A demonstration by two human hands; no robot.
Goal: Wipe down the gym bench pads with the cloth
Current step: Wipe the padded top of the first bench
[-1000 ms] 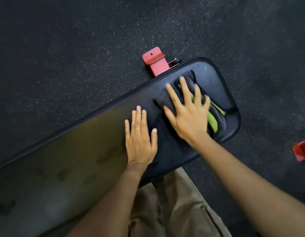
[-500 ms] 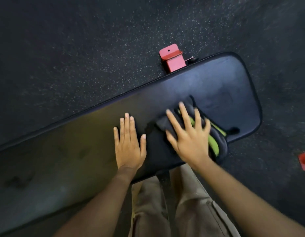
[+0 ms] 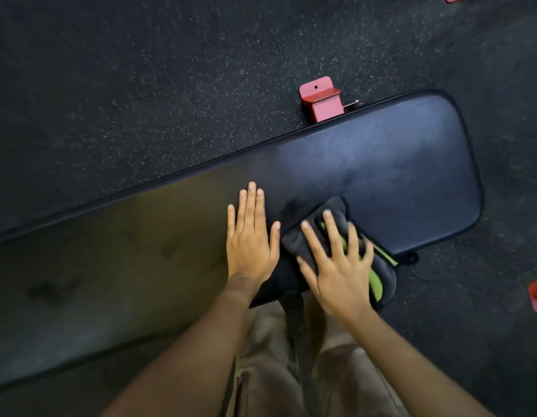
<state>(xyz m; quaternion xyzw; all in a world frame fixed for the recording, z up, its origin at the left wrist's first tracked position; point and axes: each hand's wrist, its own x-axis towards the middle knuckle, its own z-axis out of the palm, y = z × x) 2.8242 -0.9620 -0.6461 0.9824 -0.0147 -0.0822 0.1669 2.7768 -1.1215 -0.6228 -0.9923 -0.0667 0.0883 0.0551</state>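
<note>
A long dark padded desk [image 3: 381,164] runs across the picture from 8 o'clock to 2 o'clock. It stands on a black floor [image 3: 141,85] with tiny white dots.

The left grip [image 3: 250,245] is a bare hand. It lies flat on the desk with its fingers straight and close together, and it holds nothing.

The cloth [image 3: 296,240] is dark grey with a bright green stripe. It sits on the desk at 3 o'clock of the left grip, by the near edge, and one bit of it goes past that edge.

The right grip [image 3: 339,275] presses flat on the cloth with its fingers spread wide. It looks a bit blurry.

A red metal part [image 3: 320,99] sticks out from under the far edge at 12 o'clock of the cloth. Tan trousers [image 3: 267,371] show at 6 o'clock.
</note>
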